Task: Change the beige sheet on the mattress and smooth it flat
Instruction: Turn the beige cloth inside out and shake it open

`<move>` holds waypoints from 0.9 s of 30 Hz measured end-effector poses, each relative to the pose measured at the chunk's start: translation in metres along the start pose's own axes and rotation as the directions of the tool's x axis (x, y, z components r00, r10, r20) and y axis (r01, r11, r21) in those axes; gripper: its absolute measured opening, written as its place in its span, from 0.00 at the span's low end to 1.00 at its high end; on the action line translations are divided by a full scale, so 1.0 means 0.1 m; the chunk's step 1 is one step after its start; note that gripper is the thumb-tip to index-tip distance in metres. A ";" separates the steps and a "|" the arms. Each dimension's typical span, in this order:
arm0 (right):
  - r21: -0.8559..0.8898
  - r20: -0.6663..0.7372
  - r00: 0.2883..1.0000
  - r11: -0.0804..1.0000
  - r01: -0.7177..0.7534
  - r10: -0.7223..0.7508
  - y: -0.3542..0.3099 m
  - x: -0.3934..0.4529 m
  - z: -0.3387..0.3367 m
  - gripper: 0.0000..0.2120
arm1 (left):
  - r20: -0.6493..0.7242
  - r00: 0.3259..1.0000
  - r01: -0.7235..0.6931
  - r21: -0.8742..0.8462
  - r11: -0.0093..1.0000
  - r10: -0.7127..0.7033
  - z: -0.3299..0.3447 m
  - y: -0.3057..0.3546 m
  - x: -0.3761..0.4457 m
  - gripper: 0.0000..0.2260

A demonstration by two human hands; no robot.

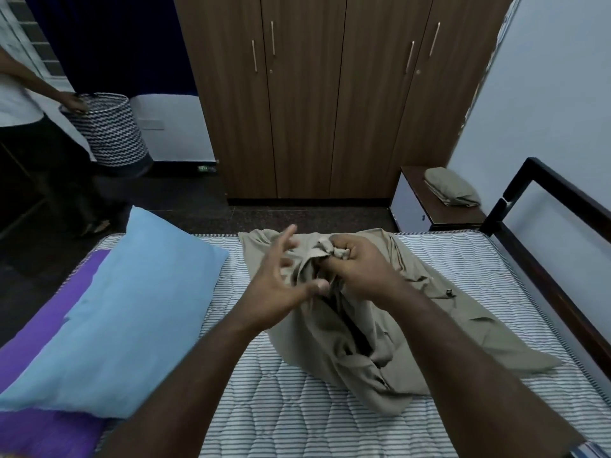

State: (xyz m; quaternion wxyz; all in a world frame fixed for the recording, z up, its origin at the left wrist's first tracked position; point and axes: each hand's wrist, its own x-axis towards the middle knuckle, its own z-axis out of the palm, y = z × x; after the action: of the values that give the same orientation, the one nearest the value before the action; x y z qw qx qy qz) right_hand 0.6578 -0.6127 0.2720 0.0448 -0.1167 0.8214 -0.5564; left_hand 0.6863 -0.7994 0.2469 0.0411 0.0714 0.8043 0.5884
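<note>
Head view: beige sheet (pixel 347 328), unlabelled.

Both bare forearms are reaching in from the bottom edge, angling up toward the middle of the frame. The left hand (pixel 281 285) is hanging open, fingers spread and pointing toward 1 o'clock, thumb sticking out to the right. The right hand (pixel 360 262) is sitting just at its 3 o'clock, knuckles up, fingers curling tight and pinching a bunched wad of the beige sheet (pixel 347 328).
</note>
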 end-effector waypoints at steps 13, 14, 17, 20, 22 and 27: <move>0.017 -0.101 0.993 0.998 -0.065 0.067 0.12 -0.17 0.12 0.20 | -0.230 0.906 0.193 -0.521 0.832 -0.354 0.24 -0.19 0.04 0.05; -0.037 -0.132 0.989 0.997 -0.074 0.069 0.17 -0.16 0.11 0.16 | -0.226 0.892 0.211 -0.559 0.802 -0.392 0.22 -0.19 0.04 0.06; -0.112 -0.205 0.976 0.989 -0.100 0.075 0.26 -0.14 0.09 0.18 | -0.108 0.897 0.319 -0.510 0.799 -0.428 0.18 -0.16 -0.03 0.07; -0.085 -0.189 0.981 0.994 -0.068 0.051 0.17 -0.14 0.10 0.19 | 0.062 0.938 0.337 -0.391 0.856 -0.341 0.14 -0.18 -0.07 0.10; -0.054 -0.129 0.991 0.998 -0.038 0.031 0.11 -0.13 0.12 0.16 | 0.126 0.966 0.258 -0.355 0.899 -0.227 0.15 -0.17 -0.06 0.15; 0.064 -0.073 0.997 0.998 0.023 -0.018 0.13 -0.06 0.18 0.16 | 0.040 0.993 0.118 -0.168 0.979 -0.113 0.16 -0.10 0.03 0.21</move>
State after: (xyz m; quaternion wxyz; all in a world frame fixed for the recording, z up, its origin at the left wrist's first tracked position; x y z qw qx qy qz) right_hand 0.6659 -0.6229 0.2527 0.0131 -0.1034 0.8030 -0.5869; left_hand 0.6849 -0.7869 0.2330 0.0933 0.0299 0.7533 0.6504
